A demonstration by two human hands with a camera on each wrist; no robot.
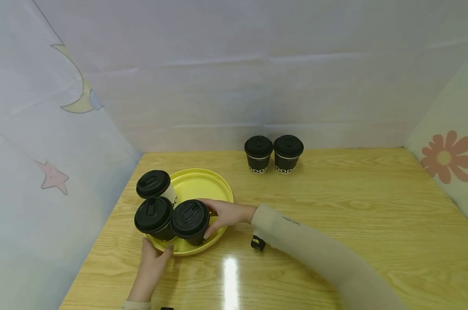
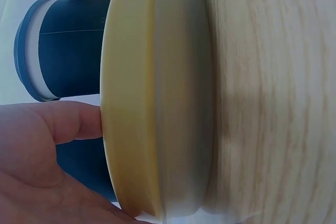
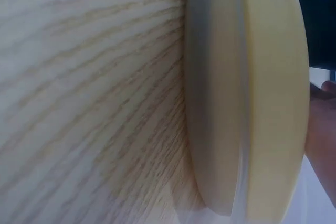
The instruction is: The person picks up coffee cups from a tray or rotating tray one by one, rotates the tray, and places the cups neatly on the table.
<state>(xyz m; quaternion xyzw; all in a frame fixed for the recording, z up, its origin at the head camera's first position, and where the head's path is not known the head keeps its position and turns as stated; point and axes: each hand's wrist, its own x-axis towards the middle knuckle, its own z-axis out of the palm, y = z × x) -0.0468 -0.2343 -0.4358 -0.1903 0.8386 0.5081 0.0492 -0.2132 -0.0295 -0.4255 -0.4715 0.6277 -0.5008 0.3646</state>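
Observation:
A round yellow tray (image 1: 196, 183) holds three lidded paper cups at the left of the table. The right hand (image 1: 227, 214) grips the front-right black cup (image 1: 190, 219), its thumb on the near side and fingers round the far side. At the tray's front-left edge, the left hand (image 1: 151, 262) rests with thumb and fingers spread along the rim. Just beyond it stands another black cup (image 1: 154, 217). Behind that, a white cup (image 1: 154, 184) with a black lid leans over the tray's left edge. In the left wrist view, the thumb (image 2: 79, 121) touches the tray wall (image 2: 131, 77).
Two more black lidded cups (image 1: 258, 154) stand side by side at the table's back edge, near the wall. The wooden table (image 1: 354, 206) meets printed cloth walls at the back and both sides. A small black device (image 1: 258, 243) sits under the right sleeve.

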